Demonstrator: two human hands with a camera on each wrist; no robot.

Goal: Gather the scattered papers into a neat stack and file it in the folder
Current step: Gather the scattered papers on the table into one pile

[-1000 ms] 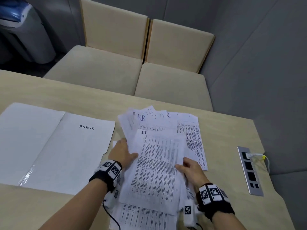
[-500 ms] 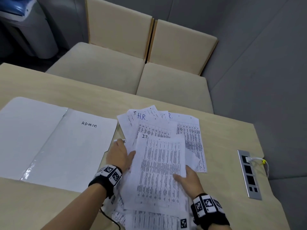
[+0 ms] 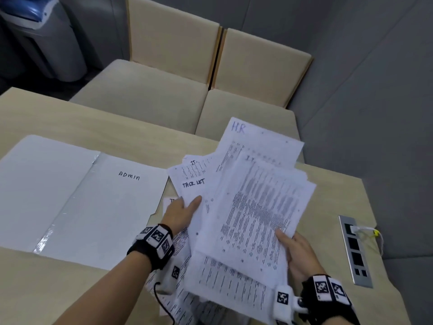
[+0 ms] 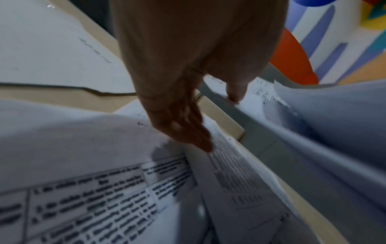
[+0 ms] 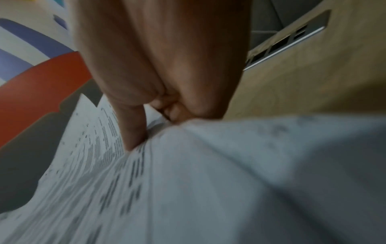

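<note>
Loosely fanned, the papers (image 3: pixel 253 207) are up off the table (image 3: pixel 58 113), caught between the two hands and tilting away from the person, their corners out of line and headings such as "HR" and "IT" poking out at different heights. One sheet marked "TASK LIST" (image 3: pixel 193 184) lags toward the left hand's side, and more printed pages sag below both wrists. The right hand (image 3: pixel 297 252) grips the near right edge of the bundle, thumb on top and fingers curled beneath. The left hand (image 3: pixel 181 213) has its thumb laid on the upper face of the left-side sheets and its fingers reaching under them, so it pinches that edge. Just outside the left hand the white folder (image 3: pixel 77 202) lies spread flat, "ADMIN" written on its nearer leaf. Gathering seems about half done: the next move likely calls for tapping the edges square on the table, then carrying the stack leftward onto the folder.
</note>
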